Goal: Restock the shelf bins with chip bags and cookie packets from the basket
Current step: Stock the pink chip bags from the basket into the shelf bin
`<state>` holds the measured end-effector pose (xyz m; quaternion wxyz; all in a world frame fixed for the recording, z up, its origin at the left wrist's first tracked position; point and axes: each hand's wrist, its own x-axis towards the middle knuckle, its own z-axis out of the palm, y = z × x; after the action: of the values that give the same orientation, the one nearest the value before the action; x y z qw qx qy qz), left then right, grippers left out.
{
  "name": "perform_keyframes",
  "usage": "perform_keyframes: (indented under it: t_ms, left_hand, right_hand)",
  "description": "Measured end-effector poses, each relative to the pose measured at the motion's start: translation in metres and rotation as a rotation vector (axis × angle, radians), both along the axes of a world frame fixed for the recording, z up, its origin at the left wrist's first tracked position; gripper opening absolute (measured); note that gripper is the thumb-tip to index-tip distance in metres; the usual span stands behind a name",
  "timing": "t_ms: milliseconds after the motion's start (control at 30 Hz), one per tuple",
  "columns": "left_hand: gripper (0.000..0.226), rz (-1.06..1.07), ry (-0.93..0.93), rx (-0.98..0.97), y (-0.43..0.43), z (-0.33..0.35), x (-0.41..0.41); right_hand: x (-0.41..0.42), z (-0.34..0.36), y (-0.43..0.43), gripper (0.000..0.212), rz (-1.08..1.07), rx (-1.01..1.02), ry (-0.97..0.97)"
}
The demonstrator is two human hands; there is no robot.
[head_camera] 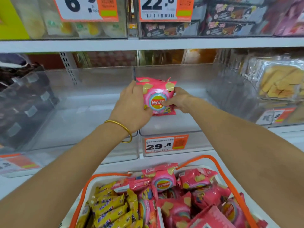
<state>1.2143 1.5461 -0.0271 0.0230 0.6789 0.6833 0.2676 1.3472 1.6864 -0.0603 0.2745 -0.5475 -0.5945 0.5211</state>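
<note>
- Head view looks down two bare forearms to a pink chip bag [158, 97], held upright between both hands inside the middle clear bin [164, 131], the one with the 29.8 price tag [166, 143] on its front wall.
- Grip: the left hand [131, 102] curls round the bag's left edge with the thumb on its printed face. The right hand [178, 100] pinches the right edge. Both are closed on the bag, neither wide.
- A second pink bag seems to stand just behind the first. I cannot tell whether the hands hold it too or whether it already rests in the bin.
- The bag's lower edge looks close to the bin floor, though contact is not clear from here.
- To do this step well, I would set the bag down on its bottom seam, logo facing the aisle, and push it towards the back wall so later bags can line up in front.
- Ease the squeeze: the bag is air-filled and the chips crush easily, so release one side at a time and check that it stands.
- The basket [105, 177] sits below the shelf edge, well stocked: more pink bags [197, 195] on its right, yellow cookie packets [111, 208] on its left.
- The neighbouring left bin [74, 112] looks a likely home for the cookies. Most of the restocking appears to lie ahead.
</note>
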Motion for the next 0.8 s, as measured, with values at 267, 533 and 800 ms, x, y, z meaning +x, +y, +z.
perform_keyframes:
  t_ms: [267,533,800]
  left_hand:
    - [0.064,0.019,0.023,0.017,0.003,-0.003,-0.001]
    - [0.064,0.031,0.008,-0.01,0.0,0.001,0.002]
    - [0.048,0.006,-0.072,0.182,-0.021,0.003,0.004]
  right_hand:
    - [-0.009,-0.015,0.019,0.073,0.011,0.071,-0.137]
    - [-0.008,-0.022,0.026,0.071,0.026,0.075,-0.219]
    - [0.004,-0.005,0.012,0.063,0.013,0.005,-0.262]
